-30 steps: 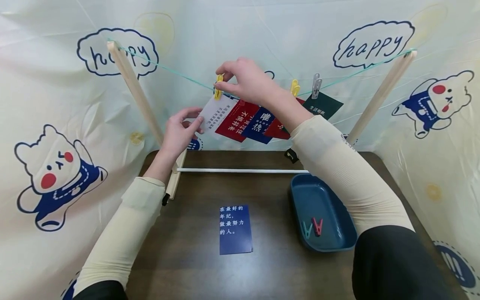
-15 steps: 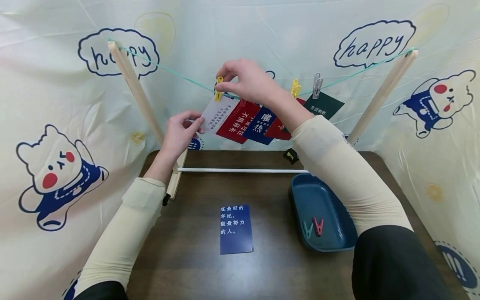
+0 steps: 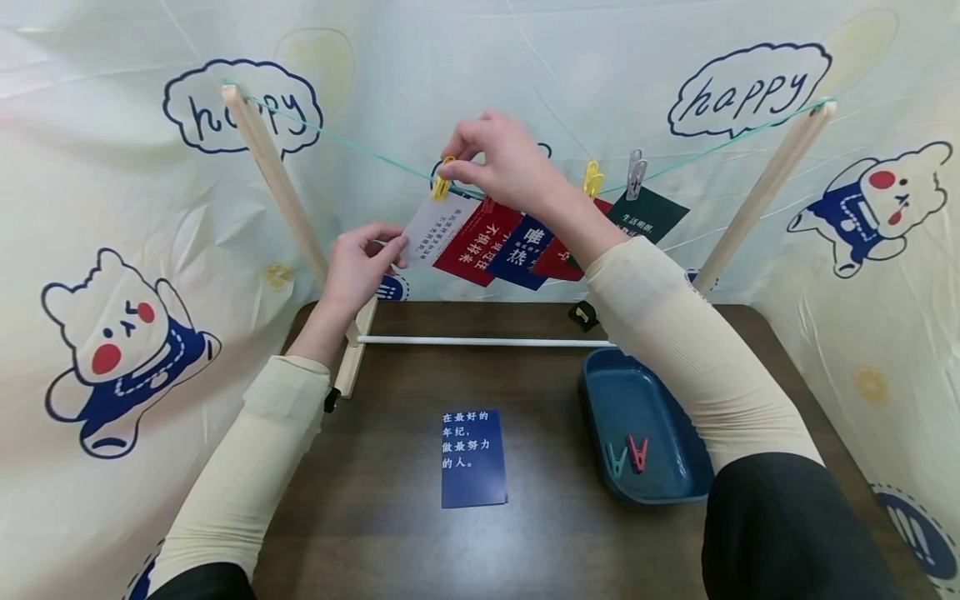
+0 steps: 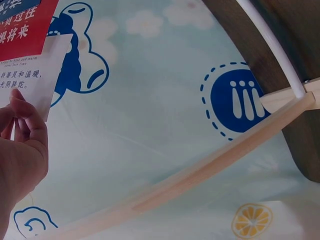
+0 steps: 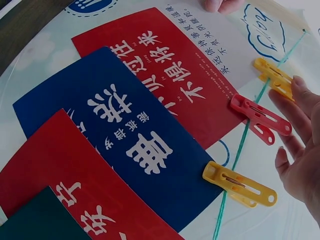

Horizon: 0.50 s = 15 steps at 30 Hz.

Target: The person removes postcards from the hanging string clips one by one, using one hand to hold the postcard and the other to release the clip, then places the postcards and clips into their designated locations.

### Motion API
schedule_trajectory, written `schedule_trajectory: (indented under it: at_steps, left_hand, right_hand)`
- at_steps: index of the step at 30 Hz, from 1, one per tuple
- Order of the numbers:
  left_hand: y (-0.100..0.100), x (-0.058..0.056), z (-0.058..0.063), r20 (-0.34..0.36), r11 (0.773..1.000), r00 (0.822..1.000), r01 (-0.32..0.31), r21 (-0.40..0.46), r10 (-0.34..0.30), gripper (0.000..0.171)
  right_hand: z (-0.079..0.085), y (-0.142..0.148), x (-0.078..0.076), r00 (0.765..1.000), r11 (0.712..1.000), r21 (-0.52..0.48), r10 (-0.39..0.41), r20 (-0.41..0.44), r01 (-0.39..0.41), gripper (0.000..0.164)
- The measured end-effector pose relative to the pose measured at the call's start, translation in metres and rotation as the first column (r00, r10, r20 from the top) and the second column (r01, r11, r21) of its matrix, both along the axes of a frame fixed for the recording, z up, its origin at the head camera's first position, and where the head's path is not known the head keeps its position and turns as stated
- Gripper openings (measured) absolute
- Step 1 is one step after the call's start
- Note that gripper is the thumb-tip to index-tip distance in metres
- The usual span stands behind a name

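Observation:
A white card [image 3: 435, 227] with printed text hangs at the left end of a row of cards on a green string [image 3: 378, 157]. My left hand [image 3: 358, 265] pinches its lower left edge between thumb and fingers. At the card's top, my right hand [image 3: 504, 165] pinches a yellow clothespin [image 5: 274, 77], which sits over the string. Beside it, a red clothespin [image 5: 260, 117] is clipped at a red card [image 5: 165, 75]. A second yellow clothespin [image 5: 239, 185] is at a blue card [image 5: 120, 130]. Another red card [image 3: 557, 260] and a dark green card [image 3: 651, 213] follow rightward.
Wooden posts [image 3: 273, 179] carry the string, with a white rod [image 3: 480, 342] low between them. A blue tray [image 3: 592, 417] holds a green clothespin [image 3: 616, 460] and a red one. A blue printed card [image 3: 474, 479] lies on the brown table [image 3: 375, 500].
My right hand and the yellow clothespin have shifted slightly right, and the clothespin leans more to the right. My left hand keeps its pinch on the white card, almost still.

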<state>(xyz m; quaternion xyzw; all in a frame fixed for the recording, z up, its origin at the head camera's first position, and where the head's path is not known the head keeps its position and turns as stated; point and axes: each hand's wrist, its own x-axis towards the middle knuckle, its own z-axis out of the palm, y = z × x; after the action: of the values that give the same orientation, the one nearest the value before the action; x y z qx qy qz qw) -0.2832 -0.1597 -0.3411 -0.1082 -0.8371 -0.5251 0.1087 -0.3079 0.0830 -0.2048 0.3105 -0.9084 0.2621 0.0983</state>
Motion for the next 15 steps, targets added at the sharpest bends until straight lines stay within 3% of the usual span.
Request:
schedule_trajectory:
  at_steps: [15]
  left_hand:
    - [-0.0031,0.0016,0.0031,-0.025,0.999,0.999,-0.038,0.034,0.039,0.026]
  right_hand:
    - [-0.0015,0.0094,0.0028,0.987,0.998,-0.056,-0.016,-0.162,0.007,0.026]
